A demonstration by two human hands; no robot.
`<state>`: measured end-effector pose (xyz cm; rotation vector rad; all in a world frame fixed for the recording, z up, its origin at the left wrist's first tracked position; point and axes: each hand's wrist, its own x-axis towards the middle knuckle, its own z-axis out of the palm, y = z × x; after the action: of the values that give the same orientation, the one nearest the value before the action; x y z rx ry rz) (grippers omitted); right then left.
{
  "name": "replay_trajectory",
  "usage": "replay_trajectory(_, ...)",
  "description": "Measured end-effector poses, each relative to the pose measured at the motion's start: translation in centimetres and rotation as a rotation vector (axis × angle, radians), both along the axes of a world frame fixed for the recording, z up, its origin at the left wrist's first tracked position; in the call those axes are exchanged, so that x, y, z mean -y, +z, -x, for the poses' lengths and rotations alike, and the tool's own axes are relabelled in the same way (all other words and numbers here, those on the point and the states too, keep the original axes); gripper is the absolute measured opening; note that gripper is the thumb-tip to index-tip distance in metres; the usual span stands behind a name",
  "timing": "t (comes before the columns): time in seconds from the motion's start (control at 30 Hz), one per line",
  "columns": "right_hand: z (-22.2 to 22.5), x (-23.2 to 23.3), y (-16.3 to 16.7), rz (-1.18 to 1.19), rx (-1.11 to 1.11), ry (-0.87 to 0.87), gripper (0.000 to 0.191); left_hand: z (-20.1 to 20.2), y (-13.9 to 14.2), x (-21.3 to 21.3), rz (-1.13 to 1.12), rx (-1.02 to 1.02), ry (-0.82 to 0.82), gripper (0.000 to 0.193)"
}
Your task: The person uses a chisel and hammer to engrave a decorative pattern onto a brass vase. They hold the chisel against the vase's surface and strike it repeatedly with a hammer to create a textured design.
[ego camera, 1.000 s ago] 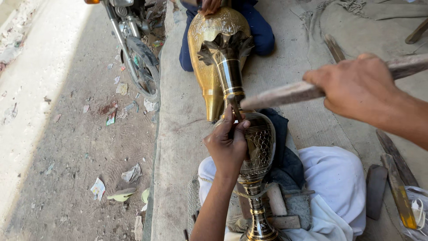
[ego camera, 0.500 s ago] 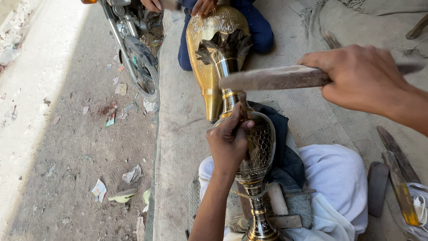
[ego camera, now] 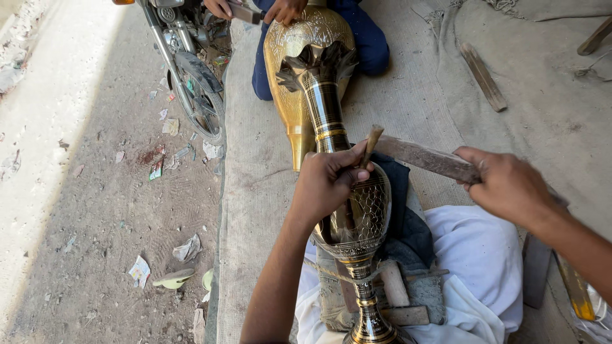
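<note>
Here left hand [ego camera: 328, 181] fisted round chisel [ego camera: 371, 143] on brass vase [ego camera: 354, 210]; right hand [ego camera: 507, 185] apparently gripping wooden mallet [ego camera: 427, 159].

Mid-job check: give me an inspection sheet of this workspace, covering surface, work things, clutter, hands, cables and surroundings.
Surface: burlap mat over ground, beside a dusty road.
Work things: dark engraved metal vase lying across the lap; thin chisel set against it; wooden mallet with its end at the chisel top.
Clutter: wooden stick on the mat; paper litter on the road.
Hands: left hand grips the chisel on the vase; right hand grips the mallet.
Cables: nothing seen.
Surroundings: a second person holds a golden vase; motorcycle parked nearby.
</note>
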<state>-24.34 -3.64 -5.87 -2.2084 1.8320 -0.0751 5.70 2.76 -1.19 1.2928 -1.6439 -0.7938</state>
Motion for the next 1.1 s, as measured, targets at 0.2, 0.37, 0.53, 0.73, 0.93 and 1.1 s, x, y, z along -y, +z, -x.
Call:
replay_trajectory(0.2,-0.6,-0.4,-2.2,-0.105,0.582,-0.065,0.051,-1.0,-0.2,1.4,-0.164,0.002,-0.166,0.033)
replay_trajectory(0.37,-1.0,-0.9,-1.6,0.273,0.531,0.013,0.055,-1.6,-0.1,1.9,0.020,0.042,-0.369,0.028)
replay_trajectory(0.53,-1.4,-0.6,1.5,0.102,0.465,-0.045,0.049,-0.8,0.0,0.2,-0.044,-0.059,-0.096,0.035)
replay_trajectory(0.73,-2.3,1.2,6.6,0.054,0.111,0.056,0.050,0.2,0.2,-1.3,0.082,0.023,0.103,0.040)
replay_trajectory(0.93,-3.7,1.7,10.6,0.203,0.092,0.221,0.046,1.1,-1.3,-2.6,0.293,0.054,0.294,0.043)
replay_trajectory(1.1,-5.0,1.7,13.4,0.192,-0.107,0.168,0.050,2.2,-2.8,-3.2,0.387,0.016,0.445,0.042)
